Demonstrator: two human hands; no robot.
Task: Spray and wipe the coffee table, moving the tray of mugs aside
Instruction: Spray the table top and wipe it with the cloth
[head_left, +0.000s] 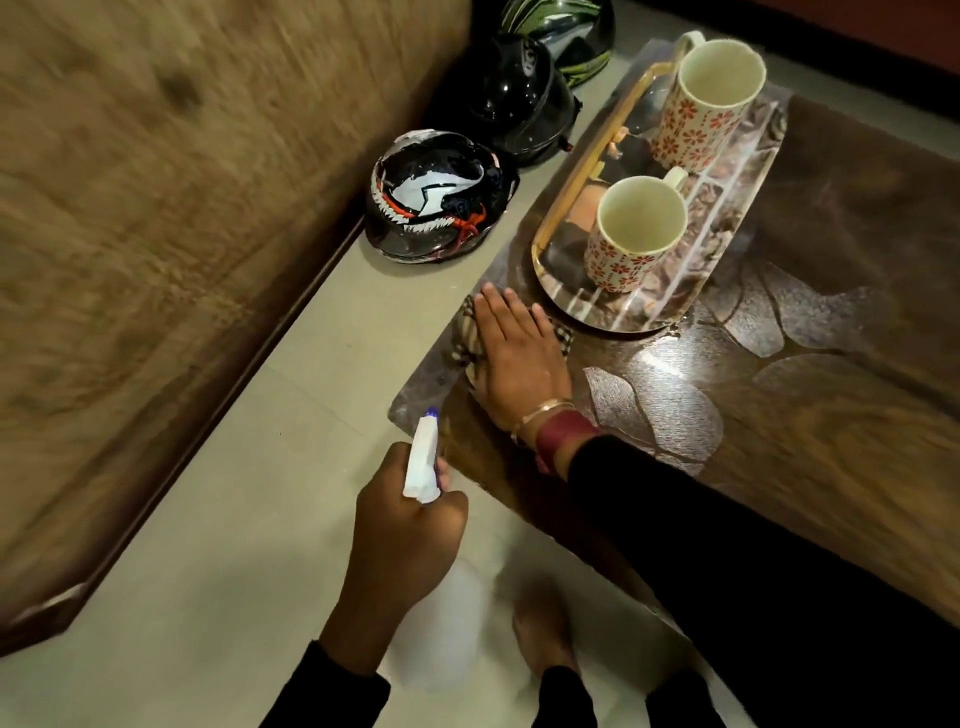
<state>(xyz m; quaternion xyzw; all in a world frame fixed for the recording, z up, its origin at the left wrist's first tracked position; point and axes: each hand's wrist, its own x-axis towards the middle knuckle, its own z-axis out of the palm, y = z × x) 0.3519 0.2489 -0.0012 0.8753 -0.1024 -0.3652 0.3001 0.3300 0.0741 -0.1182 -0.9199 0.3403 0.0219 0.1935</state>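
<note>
My left hand (405, 525) is closed around the neck of a white spray bottle (423, 462), held just off the near left corner of the glossy brown coffee table (831, 415). My right hand (514, 358) lies flat, fingers spread, pressing a checked cloth (467, 332) onto the table's left edge. Just beyond the cloth stands an oval tray (613, 312) with a gold handle, carrying two cream mugs with red flowers, one near (634, 234) and one far (706, 104). The bottle's body (441, 629) is blurred below my fist.
Three motorcycle helmets rest on the pale floor left of the table: a black, white and red one (436, 197), a black one (519, 98) and a green-striped one (561, 31). A brown sofa (156, 208) fills the left. My bare foot (545, 629) is by the table's near edge.
</note>
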